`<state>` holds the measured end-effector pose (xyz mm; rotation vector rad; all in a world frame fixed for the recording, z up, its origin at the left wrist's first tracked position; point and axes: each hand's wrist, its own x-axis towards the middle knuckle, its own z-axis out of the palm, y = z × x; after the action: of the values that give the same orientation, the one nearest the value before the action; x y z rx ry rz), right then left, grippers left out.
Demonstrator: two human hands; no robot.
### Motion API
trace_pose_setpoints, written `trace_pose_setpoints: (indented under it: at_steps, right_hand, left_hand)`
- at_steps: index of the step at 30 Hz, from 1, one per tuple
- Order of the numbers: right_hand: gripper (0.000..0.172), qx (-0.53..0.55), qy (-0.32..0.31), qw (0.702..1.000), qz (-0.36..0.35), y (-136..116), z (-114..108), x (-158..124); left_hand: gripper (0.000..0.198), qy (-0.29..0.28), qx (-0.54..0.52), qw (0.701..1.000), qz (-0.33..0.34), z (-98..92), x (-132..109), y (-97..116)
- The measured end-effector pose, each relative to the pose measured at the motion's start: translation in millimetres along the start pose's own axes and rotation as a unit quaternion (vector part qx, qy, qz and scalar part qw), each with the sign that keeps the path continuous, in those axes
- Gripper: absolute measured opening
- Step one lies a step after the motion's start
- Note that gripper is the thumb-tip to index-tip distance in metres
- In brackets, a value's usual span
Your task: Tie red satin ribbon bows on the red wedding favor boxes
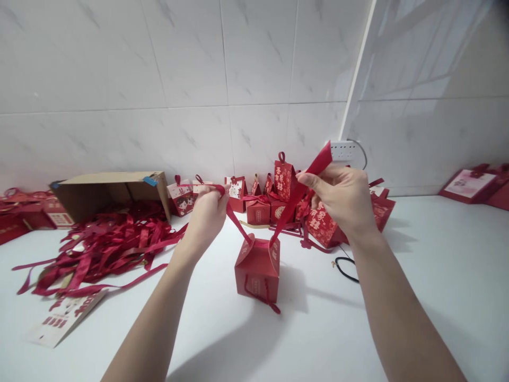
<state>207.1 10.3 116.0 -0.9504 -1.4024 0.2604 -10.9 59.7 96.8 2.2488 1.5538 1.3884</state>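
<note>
Down on the white bench [318,345], that boxy red cardboard carton [257,273] sits below and between left hand [209,212] and right hand [345,199], fingers [316,185] pinching its shiny red ribbon [291,209] into a V.

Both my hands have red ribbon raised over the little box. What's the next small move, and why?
I'd probably cross the two lengths of red ribbon above the red box. The left hand and right hand each pinch one length; these run up from the box's top, spread apart, with no knot visible between them.
</note>
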Motion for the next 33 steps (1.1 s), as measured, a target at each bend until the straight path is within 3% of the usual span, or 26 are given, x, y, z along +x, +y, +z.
trace_pose_setpoints:
  at_steps: [7,13,17,22,27,30,33]
  right_hand:
    - [0.032,0.052,0.027,0.998,0.003,2.4,-4.8,1.7]
    - [0.032,0.125,0.001,0.991,0.052,-3.8,2.8,0.4]
    - [0.037,0.154,-0.034,0.982,0.101,-5.9,21.1,-4.7]
    - [0.030,0.162,-0.092,0.973,0.133,-6.7,37.4,-11.2]
    - [0.029,0.152,-0.109,0.973,0.138,-12.3,38.0,-15.9]
    - [0.030,0.157,-0.110,0.973,0.128,-16.1,37.0,-18.2]
    - [0.029,0.163,-0.117,0.973,0.109,-18.9,36.4,-19.8]
  left_hand:
    - [0.029,-0.050,0.044,0.998,0.015,3.7,-1.5,-4.4]
    - [0.033,-0.077,-0.126,0.989,-0.011,3.2,-6.4,13.7]
    - [0.036,-0.095,-0.267,0.959,-0.026,3.2,-10.9,22.6]
    - [0.032,-0.133,-0.435,0.888,-0.064,4.1,-15.7,26.2]
    - [0.025,-0.087,-0.546,0.824,-0.120,0.5,-18.1,34.3]
    - [0.031,-0.059,-0.566,0.812,-0.127,-3.3,-19.8,38.4]
    - [0.026,-0.055,-0.536,0.835,-0.111,-5.7,-23.0,41.7]
